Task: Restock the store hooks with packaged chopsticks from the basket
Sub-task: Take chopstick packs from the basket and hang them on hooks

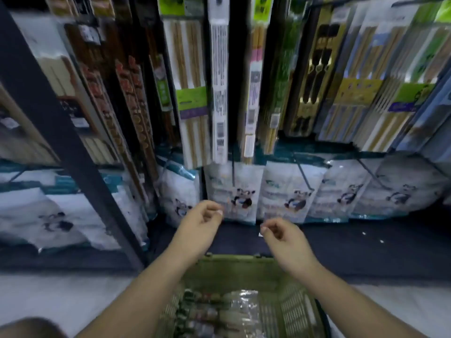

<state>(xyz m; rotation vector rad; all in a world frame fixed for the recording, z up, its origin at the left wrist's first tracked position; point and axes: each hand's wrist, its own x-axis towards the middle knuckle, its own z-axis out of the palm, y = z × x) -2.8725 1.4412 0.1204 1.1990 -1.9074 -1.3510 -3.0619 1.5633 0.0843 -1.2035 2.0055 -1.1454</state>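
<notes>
Left hand (200, 223) is loosely curled, holding nothing, and the right hand (283, 236) is the same, both over a green slatted plastic basket (288, 311). Crinkly clear chopstick packs (219, 313) lie inside it. Long flat packs (190, 93) hang on the rack above.

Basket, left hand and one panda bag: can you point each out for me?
Basket (234, 261), head view, on its far green rim.
Left hand (199, 222), head view, on the back of the hand.
Panda bag (235, 191), head view, on the bag's front, above the panda print.
</notes>
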